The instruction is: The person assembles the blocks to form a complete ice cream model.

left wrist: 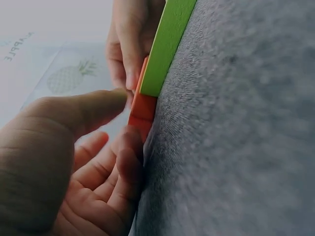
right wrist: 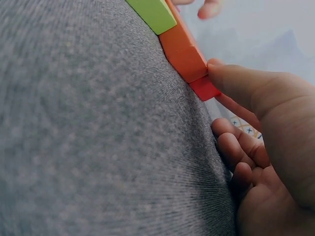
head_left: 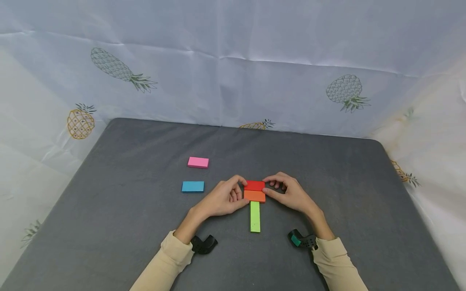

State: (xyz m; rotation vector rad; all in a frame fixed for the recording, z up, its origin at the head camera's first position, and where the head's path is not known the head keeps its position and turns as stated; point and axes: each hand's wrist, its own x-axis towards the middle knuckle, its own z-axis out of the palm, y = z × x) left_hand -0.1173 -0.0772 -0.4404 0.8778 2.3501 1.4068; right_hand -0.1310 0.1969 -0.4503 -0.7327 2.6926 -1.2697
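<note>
A red block (head_left: 255, 185) lies flat against the far long side of an orange block (head_left: 255, 196). A lime green block (head_left: 255, 217) points away from the orange block's near side, forming a T-like shape. My left hand (head_left: 225, 198) spans the pair's left end, index fingertip at the red block's far corner and thumb at the orange block's near corner. At the right end, my right hand (head_left: 291, 193) pinches the red block between thumb and index finger. The right wrist view puts that thumb (right wrist: 236, 81) at the red-orange seam; the index fingertip is mostly hidden.
To the left on the grey table (head_left: 120, 210) lie a blue block (head_left: 193, 186) and, farther back, a pink block (head_left: 198, 162). A pale curtain (head_left: 233, 89) with printed pineapples hangs behind the table's far edge. Both wrists carry black devices.
</note>
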